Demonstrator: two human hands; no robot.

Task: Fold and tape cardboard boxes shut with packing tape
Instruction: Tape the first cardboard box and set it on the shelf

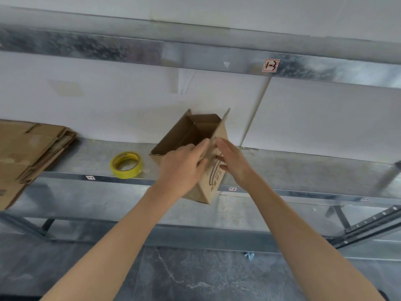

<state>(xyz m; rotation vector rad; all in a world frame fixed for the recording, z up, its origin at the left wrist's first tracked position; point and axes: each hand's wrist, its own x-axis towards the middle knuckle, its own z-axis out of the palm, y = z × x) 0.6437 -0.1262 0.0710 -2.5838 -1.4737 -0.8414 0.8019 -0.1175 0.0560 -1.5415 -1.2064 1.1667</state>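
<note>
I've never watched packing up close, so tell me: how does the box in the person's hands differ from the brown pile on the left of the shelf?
The open box is set up as a hollow shape; the flat boxes lie collapsed. The open box is single and tilted, held by the left hand and right hand; the flat boxes form a stack that no hand touches. Both are brown cardboard at the metal shelf.

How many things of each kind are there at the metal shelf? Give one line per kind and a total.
Open brown cardboard box: 1
Yellow roll of packing tape: 1
Stack of flattened brown cardboard boxes: 1
Total: 3
</note>
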